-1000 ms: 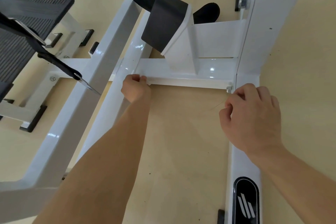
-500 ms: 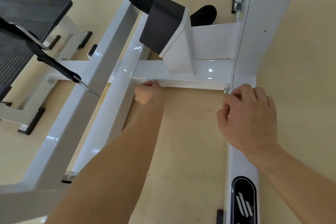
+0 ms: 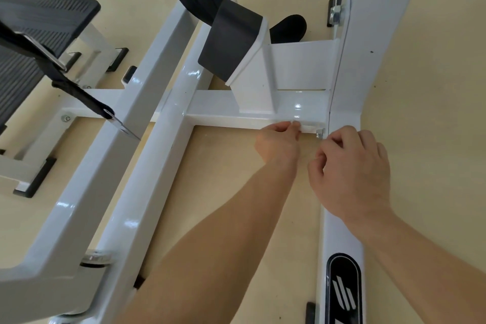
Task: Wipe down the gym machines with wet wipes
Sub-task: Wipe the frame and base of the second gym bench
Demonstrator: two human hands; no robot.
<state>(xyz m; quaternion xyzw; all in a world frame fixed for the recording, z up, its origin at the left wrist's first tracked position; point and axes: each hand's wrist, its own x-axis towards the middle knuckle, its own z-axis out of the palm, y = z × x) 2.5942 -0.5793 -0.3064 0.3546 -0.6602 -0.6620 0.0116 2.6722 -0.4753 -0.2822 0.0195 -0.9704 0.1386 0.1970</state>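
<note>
Head view, looking down at the base of a white gym machine (image 3: 168,155). The left hand (image 3: 278,144) is reaching across the beige floor (image 3: 223,179) and is gripping a white wet wipe (image 3: 311,127), its fingers curling over the cloth and pressing it against the near face of the horizontal crossbeam (image 3: 231,116). The wipe is lying at the right end of this beam, just beside the small metal bolt (image 3: 319,134) at the joint with the right base rail (image 3: 342,231). The right hand (image 3: 352,173) is hovering close to the left, over the rail and near the bolt, with its fingers curling inward. Whether it is grasping anything cannot be told from this angle. A black oval logo plate (image 3: 343,287) is sitting lower on the same rail. Above the crossbeam, a black pad (image 3: 231,39) is capping an angled white bracket. To the left, a black strap (image 3: 76,92) with a metal tip is hanging across a slanting white frame member, and a dark mesh seat (image 3: 44,13) is standing farther left, well apart from both hands.
</note>
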